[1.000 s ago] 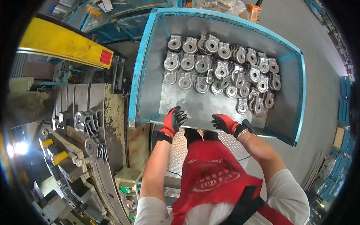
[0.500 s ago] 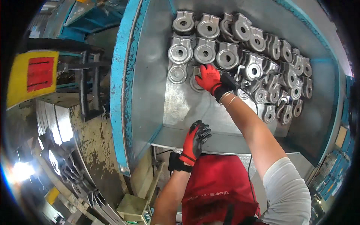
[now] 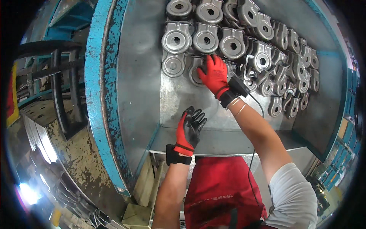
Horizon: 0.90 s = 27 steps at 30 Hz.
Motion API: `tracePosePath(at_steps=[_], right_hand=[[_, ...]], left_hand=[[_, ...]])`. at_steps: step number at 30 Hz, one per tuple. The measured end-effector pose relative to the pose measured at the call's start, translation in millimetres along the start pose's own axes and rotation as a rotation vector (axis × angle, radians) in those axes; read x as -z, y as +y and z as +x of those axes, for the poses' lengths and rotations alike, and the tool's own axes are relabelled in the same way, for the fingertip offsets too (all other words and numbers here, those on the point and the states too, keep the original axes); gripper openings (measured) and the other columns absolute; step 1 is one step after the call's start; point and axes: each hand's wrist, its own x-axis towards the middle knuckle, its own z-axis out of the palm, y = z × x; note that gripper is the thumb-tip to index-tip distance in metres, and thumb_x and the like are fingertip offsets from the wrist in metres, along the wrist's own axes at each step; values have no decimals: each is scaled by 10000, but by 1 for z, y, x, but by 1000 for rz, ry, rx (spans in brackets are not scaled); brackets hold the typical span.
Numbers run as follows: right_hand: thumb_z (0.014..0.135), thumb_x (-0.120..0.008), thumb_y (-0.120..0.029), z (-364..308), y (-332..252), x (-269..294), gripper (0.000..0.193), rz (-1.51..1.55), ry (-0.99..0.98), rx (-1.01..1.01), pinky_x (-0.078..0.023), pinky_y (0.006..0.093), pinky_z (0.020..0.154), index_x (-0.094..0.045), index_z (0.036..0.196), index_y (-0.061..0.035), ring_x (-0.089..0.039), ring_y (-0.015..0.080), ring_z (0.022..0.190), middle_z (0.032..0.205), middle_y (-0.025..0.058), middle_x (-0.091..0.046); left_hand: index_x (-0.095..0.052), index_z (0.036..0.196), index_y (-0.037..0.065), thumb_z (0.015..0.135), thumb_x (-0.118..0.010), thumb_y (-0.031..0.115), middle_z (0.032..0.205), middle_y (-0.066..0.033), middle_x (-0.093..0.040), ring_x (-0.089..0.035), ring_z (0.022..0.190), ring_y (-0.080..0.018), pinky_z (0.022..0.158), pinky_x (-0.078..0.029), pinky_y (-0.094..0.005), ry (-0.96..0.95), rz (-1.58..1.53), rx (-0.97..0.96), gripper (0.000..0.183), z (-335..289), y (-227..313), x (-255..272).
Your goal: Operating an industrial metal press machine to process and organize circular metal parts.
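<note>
My right hand [image 3: 215, 76], in a red glove with dark fingertips, reaches into the metal bin and is closed on the right side of a round stamped metal housing [image 3: 195, 71]. The glove hides part of that piece, including where the fingertips meet it. To its left lies a similar flat round housing [image 3: 173, 66] with no hole through its middle. My left hand [image 3: 188, 130], gloved in red and black, hovers over the front of the bin. Its fingers are apart and slightly bent, with nothing in them.
Rows of grey metal housings [image 3: 206, 38] stand behind my right hand, with a looser heap [image 3: 282, 76] at the right. A black cable [image 3: 261, 107] hangs from a dark box [image 3: 239, 87] by my right wrist. The bin's blue edge [image 3: 100, 76] rises on the left.
The view has shifted, so the bin edge sits further left. My left hand has moved forward, further over the bin floor. My right hand stays at the same housing.
</note>
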Motion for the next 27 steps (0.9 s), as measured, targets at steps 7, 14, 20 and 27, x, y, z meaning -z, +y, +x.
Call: tracePosePath(at_steps=[7,14,20,27], right_hand=[[605,-687,-570,27,17,0,747,34,-186,-86,-263,485,1002,-546,1145,-74,-478,337,1108,1097,151,-576],[604,-693,-566,-11,13,6,693,-230,-327,2,-117,550,1088,-593,1115,-108,-332,336,1280,1169,166,-560],[647,-702,-450,-27,25,8,691,-18,-329,114,-147,548,1082,-503,1196,-79,-332,357,1273,1269,176,-465],[657,-642,-140,-11,76,23,642,-199,-378,125,-320,462,1006,-432,1260,-85,-394,378,1201,1244,219,-440]], left_hand=[[-408,1306,87,899,-508,371,1265,-181,-485,-498,1141,-335,1010,-378,-462,2,7,79,506,5,-8,7],[-437,1288,144,868,-553,377,1298,-129,-399,-408,1189,-329,985,-360,-482,181,-78,66,494,28,-18,3],[-392,1333,218,846,-556,425,1440,-126,-218,-320,1268,-336,1006,-333,-488,320,-12,104,554,32,-21,7],[-417,1321,236,846,-554,439,1430,-99,-234,-324,1261,-334,995,-336,-493,230,6,67,534,33,-30,12]])
